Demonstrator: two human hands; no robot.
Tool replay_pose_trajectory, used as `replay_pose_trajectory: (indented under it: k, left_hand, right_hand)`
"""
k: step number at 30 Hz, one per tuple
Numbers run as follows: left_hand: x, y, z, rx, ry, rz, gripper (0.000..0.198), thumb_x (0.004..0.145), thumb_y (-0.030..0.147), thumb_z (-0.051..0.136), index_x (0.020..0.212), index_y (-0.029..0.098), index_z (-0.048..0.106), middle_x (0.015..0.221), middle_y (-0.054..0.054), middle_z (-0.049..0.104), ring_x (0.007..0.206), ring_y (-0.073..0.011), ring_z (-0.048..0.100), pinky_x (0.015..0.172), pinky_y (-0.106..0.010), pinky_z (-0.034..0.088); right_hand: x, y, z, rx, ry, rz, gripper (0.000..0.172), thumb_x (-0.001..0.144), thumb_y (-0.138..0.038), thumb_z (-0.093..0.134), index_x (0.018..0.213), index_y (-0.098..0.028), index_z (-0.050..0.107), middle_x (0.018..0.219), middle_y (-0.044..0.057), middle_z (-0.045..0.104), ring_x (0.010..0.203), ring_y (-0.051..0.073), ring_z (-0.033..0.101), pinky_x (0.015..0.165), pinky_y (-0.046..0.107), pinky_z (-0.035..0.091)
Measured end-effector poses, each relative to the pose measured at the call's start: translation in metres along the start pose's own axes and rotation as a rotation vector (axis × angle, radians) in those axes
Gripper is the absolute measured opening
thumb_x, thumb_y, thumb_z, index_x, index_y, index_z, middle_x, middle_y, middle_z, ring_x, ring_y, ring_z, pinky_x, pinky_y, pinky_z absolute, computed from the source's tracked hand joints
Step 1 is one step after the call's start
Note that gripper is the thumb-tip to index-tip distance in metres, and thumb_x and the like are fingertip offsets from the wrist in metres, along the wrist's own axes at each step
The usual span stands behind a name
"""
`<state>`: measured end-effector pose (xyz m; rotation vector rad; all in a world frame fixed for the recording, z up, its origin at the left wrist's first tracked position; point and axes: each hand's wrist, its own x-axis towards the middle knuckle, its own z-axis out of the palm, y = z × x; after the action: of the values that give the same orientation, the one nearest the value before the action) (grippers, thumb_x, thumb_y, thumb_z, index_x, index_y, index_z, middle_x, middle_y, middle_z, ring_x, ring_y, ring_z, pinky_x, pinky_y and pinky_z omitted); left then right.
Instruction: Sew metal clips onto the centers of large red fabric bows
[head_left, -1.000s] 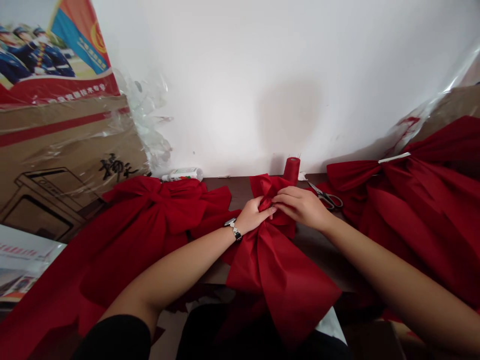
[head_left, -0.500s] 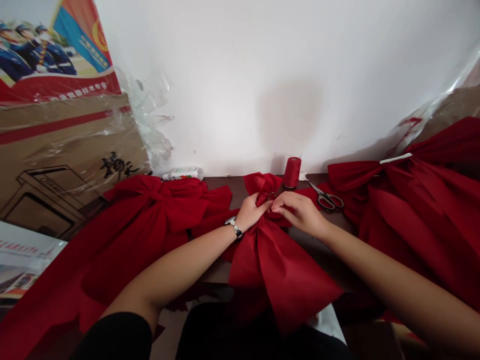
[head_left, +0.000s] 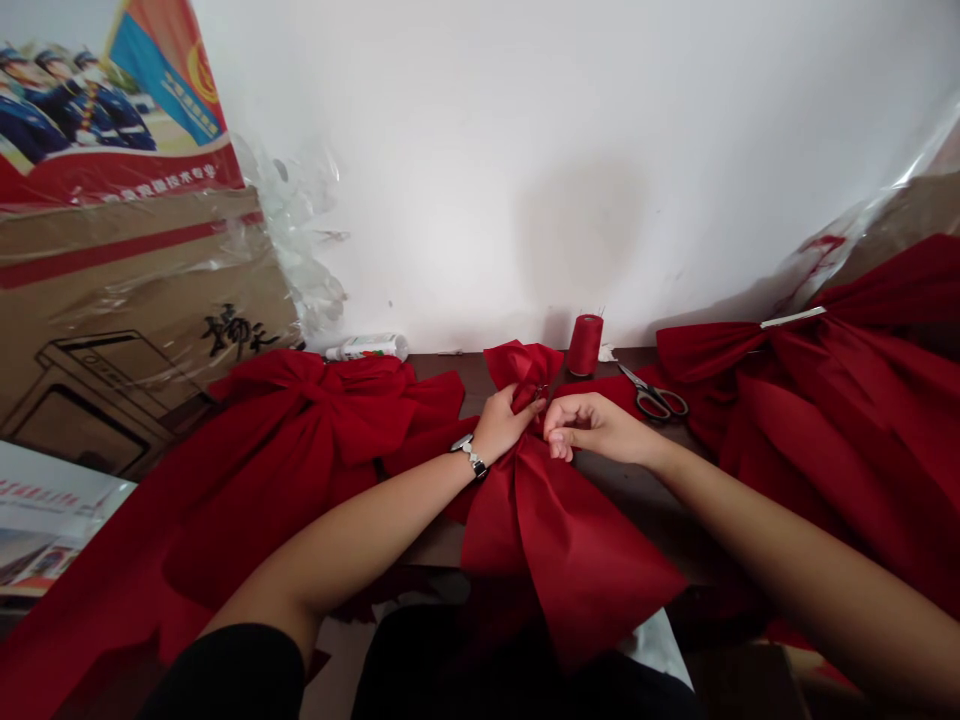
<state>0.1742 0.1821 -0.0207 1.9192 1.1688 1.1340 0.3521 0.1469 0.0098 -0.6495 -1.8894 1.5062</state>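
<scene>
A red fabric bow (head_left: pixel 559 520) hangs over the table's front edge, gathered at its middle, with two tails spreading downward. My left hand (head_left: pixel 504 422) is closed around the gathered middle. Just to the right, my right hand (head_left: pixel 589 425) has its fingers curled and thumb pressed to fingertips in a pinch. What that pinch holds, if anything, is too small to make out. Behind the hands stands a cone of red thread (head_left: pixel 585 345) with thin needles in its top. Scissors (head_left: pixel 652 395) with dark handles lie beyond my right hand.
A finished-looking red bow (head_left: pixel 300 420) lies at the left, and more red fabric (head_left: pixel 840 420) is heaped at the right with a white strip (head_left: pixel 793 317) across it. A white bottle (head_left: pixel 367 347) lies by the wall. A cardboard box (head_left: pixel 135 330) stands at the left.
My right hand has turned and drawn slightly down from the bow's middle, its fingers more curled. My left hand keeps its hold in nearly the same place.
</scene>
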Motion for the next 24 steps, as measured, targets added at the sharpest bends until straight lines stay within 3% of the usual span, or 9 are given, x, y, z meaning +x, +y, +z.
replay_pose_trajectory:
  k: [4, 7, 10, 14, 19, 24]
  left_hand:
    - [-0.0003, -0.0001, 0.0004, 0.039, 0.023, 0.019, 0.023, 0.081, 0.038, 0.060, 0.083, 0.015, 0.060, 0.081, -0.005, 0.068, 0.075, -0.0173, 0.062, 0.069, -0.025, 0.045]
    - [-0.0007, -0.0009, 0.0014, 0.081, 0.040, 0.047, 0.022, 0.081, 0.037, 0.061, 0.084, 0.015, 0.060, 0.083, -0.005, 0.068, 0.076, -0.0178, 0.063, 0.069, -0.025, 0.045]
    - [-0.0013, -0.0005, 0.0021, 0.112, 0.048, 0.061, 0.015, 0.081, 0.031, 0.061, 0.084, 0.016, 0.059, 0.083, -0.005, 0.069, 0.077, -0.0176, 0.064, 0.069, -0.025, 0.046]
    - [-0.0019, 0.0017, 0.0015, 0.156, 0.046, 0.057, 0.010, 0.081, 0.025, 0.057, 0.086, 0.016, 0.058, 0.084, -0.005, 0.069, 0.077, -0.0176, 0.064, 0.070, -0.025, 0.046]
    - [-0.0022, 0.0014, 0.0015, 0.210, 0.047, 0.061, 0.017, 0.081, 0.031, 0.059, 0.091, 0.017, 0.060, 0.084, -0.005, 0.069, 0.075, -0.0180, 0.063, 0.069, -0.026, 0.045]
    - [-0.0039, 0.0026, 0.0016, 0.258, 0.035, 0.064, 0.018, 0.080, 0.030, 0.059, 0.091, 0.016, 0.060, 0.081, -0.006, 0.069, 0.074, -0.0186, 0.063, 0.066, -0.026, 0.045]
  right_hand:
    - [0.0026, 0.0055, 0.0038, -0.036, 0.194, -0.083, 0.029, 0.081, -0.037, 0.067, 0.099, -0.018, 0.055, 0.063, -0.004, 0.058, 0.050, 0.006, 0.052, 0.050, 0.019, 0.046]
    - [0.0036, 0.0095, 0.0030, -0.072, 0.295, -0.116, 0.027, 0.079, -0.039, 0.068, 0.090, -0.017, 0.057, 0.065, -0.003, 0.059, 0.048, 0.006, 0.052, 0.048, 0.020, 0.046]
    - [0.0035, 0.0109, 0.0007, -0.117, 0.335, -0.117, 0.028, 0.076, -0.040, 0.070, 0.086, -0.014, 0.066, 0.073, 0.003, 0.067, 0.059, 0.010, 0.062, 0.062, 0.025, 0.055]
    - [0.0022, 0.0101, 0.0006, -0.249, 0.363, -0.164, 0.037, 0.071, -0.035, 0.074, 0.101, -0.014, 0.068, 0.092, 0.009, 0.073, 0.081, 0.019, 0.070, 0.082, 0.036, 0.058]
    - [0.0004, 0.0095, 0.0006, -0.491, 0.445, -0.260, 0.031, 0.075, -0.033, 0.071, 0.099, -0.015, 0.068, 0.092, 0.009, 0.073, 0.080, 0.020, 0.070, 0.080, 0.038, 0.059]
    - [-0.0009, 0.0081, -0.0015, -0.654, 0.430, -0.325, 0.025, 0.078, -0.034, 0.069, 0.096, -0.017, 0.068, 0.092, 0.008, 0.073, 0.079, 0.020, 0.070, 0.077, 0.034, 0.058]
